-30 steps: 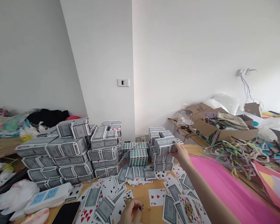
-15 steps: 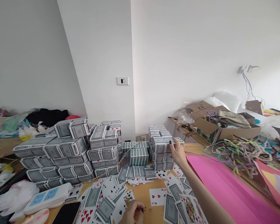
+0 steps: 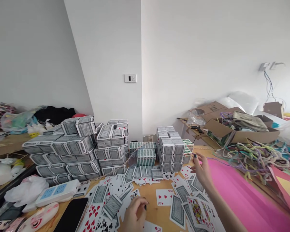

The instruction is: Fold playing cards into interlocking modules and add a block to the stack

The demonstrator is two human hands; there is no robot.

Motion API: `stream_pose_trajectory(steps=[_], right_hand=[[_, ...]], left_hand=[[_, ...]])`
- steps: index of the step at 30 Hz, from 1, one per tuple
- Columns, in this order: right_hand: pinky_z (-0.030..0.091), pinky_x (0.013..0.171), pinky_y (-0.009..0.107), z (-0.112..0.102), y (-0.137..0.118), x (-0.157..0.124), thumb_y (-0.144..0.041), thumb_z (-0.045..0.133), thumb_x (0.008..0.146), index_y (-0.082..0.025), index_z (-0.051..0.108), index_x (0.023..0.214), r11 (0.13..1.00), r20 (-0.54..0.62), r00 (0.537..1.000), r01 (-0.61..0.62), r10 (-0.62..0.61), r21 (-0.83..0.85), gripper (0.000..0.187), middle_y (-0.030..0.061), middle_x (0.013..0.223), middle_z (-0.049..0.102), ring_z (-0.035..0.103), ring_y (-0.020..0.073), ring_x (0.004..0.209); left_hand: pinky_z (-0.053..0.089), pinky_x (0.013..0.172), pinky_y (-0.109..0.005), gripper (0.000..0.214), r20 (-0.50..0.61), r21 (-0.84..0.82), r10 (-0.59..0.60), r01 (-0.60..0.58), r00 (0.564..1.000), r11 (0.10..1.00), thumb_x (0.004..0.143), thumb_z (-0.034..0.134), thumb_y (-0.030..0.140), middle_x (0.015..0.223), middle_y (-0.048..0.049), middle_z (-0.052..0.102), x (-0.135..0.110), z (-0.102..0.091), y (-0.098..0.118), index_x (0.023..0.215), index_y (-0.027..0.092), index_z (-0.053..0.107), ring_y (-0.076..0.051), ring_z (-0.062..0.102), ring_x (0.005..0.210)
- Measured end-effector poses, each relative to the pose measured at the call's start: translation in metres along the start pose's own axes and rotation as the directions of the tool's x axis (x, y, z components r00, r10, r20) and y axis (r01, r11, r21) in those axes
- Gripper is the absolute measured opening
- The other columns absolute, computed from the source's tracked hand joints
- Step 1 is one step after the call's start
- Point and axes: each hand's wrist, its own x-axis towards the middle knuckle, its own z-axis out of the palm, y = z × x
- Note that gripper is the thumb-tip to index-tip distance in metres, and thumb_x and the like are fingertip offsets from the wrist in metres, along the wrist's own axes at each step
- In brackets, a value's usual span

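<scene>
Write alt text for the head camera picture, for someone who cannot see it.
A person's right hand hovers open beside a short stack of boxed card decks, while the left hand rests curled among loose playing cards on a wooden table. Larger stacks of decks stand to the left, a pink sheet lies to the right.

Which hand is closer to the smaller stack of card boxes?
Right. The right hand hovers open just beside the stack; the left hand lies on loose cards, farther back.
</scene>
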Motion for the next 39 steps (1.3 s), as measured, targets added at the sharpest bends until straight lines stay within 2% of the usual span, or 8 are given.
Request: stream_pose_trajectory(steps=[2,4,7,9,13,17,30,39], right_hand=[[0.051,0.063,0.035,-0.026,0.020,-0.001,-0.058,0.047,0.071,-0.021,0.050,0.113,0.981,0.001,1.000,0.020,-0.020,-0.191,0.056,0.0078,0.102,0.061,0.062,0.0222,0.075],[0.047,0.079,0.041,-0.051,0.042,-0.001,-0.057,0.042,0.075,-0.022,0.054,0.108,0.909,0.060,0.997,0.075,-0.055,-0.409,0.050,0.0081,0.103,0.062,0.058,0.0275,0.095],[0.039,0.094,0.044,-0.078,0.075,-0.007,-0.052,0.038,0.078,-0.023,0.048,0.121,0.775,0.212,0.970,0.222,-0.116,-0.592,0.053,0.0088,0.124,0.053,0.046,0.0291,0.115],[0.034,0.100,0.044,-0.084,0.092,-0.014,-0.050,0.036,0.079,-0.022,0.042,0.128,0.671,0.317,0.940,0.319,-0.130,-0.669,0.057,0.0072,0.134,0.044,0.036,0.0279,0.124],[0.017,0.108,0.047,-0.077,0.103,-0.029,-0.049,0.037,0.081,-0.023,0.041,0.131,0.454,0.504,0.853,0.507,-0.138,-0.733,0.056,0.0035,0.140,0.035,0.021,0.0264,0.132],[0.014,0.108,0.049,-0.063,0.097,-0.039,-0.052,0.033,0.082,-0.021,0.040,0.132,0.353,0.554,0.824,0.557,-0.120,-0.752,0.058,0.0048,0.142,0.030,0.017,0.0276,0.133],[0.022,0.106,0.045,-0.027,0.077,-0.080,-0.050,0.034,0.082,-0.023,0.039,0.132,0.408,0.515,0.856,0.489,-0.054,-0.771,0.057,0.0036,0.144,0.025,0.020,0.0276,0.132],[0.014,0.108,0.045,0.005,0.071,-0.113,-0.048,0.042,0.079,-0.023,0.050,0.123,0.593,0.481,0.868,0.455,-0.126,-0.665,0.051,0.0037,0.140,0.035,0.024,0.0282,0.130]], left_hand=[[0.045,0.083,-0.032,0.019,0.030,0.127,0.002,-0.006,1.000,0.992,0.075,0.045,0.025,0.096,-0.0086,0.062,0.004,-0.025,0.007,0.081,0.022,0.063,-0.023,0.057,0.095],[0.045,0.086,-0.034,0.024,0.005,0.285,-0.002,0.001,1.000,0.958,0.078,0.044,0.032,0.108,-0.0083,0.060,0.010,-0.054,0.004,0.090,0.024,0.063,-0.024,0.054,0.103],[0.045,0.088,-0.036,0.039,0.011,0.505,-0.039,0.028,0.999,0.863,0.081,0.040,0.042,0.131,-0.0033,0.047,0.014,-0.091,-0.020,0.115,0.031,0.055,-0.026,0.043,0.119],[0.042,0.091,-0.040,0.048,0.045,0.634,-0.007,-0.023,0.999,0.773,0.081,0.040,0.046,0.141,0.0000,0.035,0.012,-0.107,-0.040,0.127,0.034,0.043,-0.029,0.034,0.126],[0.035,0.097,-0.047,0.054,0.099,0.766,0.022,-0.090,0.995,0.637,0.082,0.039,0.048,0.144,0.0011,0.025,0.005,-0.113,-0.065,0.134,0.035,0.029,-0.031,0.024,0.130],[0.025,0.102,-0.052,0.052,0.140,0.802,-0.002,-0.112,0.990,0.586,0.084,0.035,0.049,0.145,0.0032,0.021,0.002,-0.105,-0.066,0.134,0.038,0.024,-0.031,0.019,0.132],[0.021,0.103,-0.053,0.048,0.151,0.791,0.092,-0.176,0.984,0.586,0.082,0.042,0.041,0.142,0.0039,0.031,0.000,-0.075,-0.060,0.130,0.040,0.034,-0.030,0.026,0.130],[0.014,0.102,-0.059,0.048,0.175,0.755,-0.050,-0.101,0.983,0.648,0.084,0.031,0.049,0.144,0.0023,0.026,-0.010,-0.048,-0.040,0.131,0.040,0.032,-0.033,0.020,0.131]])
